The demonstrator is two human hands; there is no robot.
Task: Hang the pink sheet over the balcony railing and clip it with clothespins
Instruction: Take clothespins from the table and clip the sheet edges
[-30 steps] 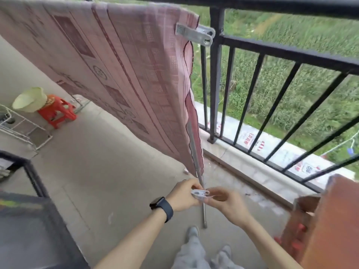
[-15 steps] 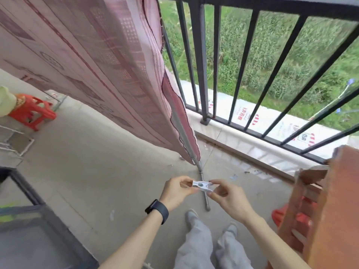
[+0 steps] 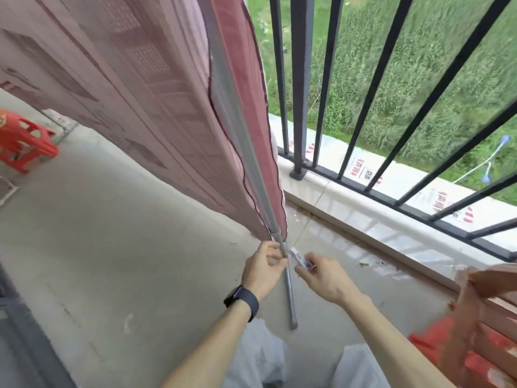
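Head camera looks down along the balcony floor (image 3: 117,247) toward the black railing (image 3: 300,88), whose bars stand on a pale stone ledge (image 3: 330,191); behind them lies a green field. The pink sheet (image 3: 156,88) hangs down from above the frame's top edge and fills the upper left part of the view, on the inner side of the railing and just beside its bars. Its lower corner ends close above the two hands. A grey pole (image 3: 289,298) runs slanted along the edge of the sheet, between two layers of the cloth, and its foot rests on the floor near the person's grey trousers (image 3: 257,357). The left hand (image 3: 261,271), with a dark watch (image 3: 242,302) on the wrist, reaches to the pole just under the corner of the sheet, and its fingers (image 3: 272,252) are curled and pinched on the pole there. The right hand (image 3: 326,280) is just beside it, on the other side of the pole, and its fingers (image 3: 309,266) are clamped on a white clothespin (image 3: 297,256), which points up and left toward the pole; the motion blur does not let me tell if the clothespin's mouth is open. A red stool (image 3: 25,147) stands well apart at the left edge. A reddish wooden chair (image 3: 492,312), blurred, is at the lower right.
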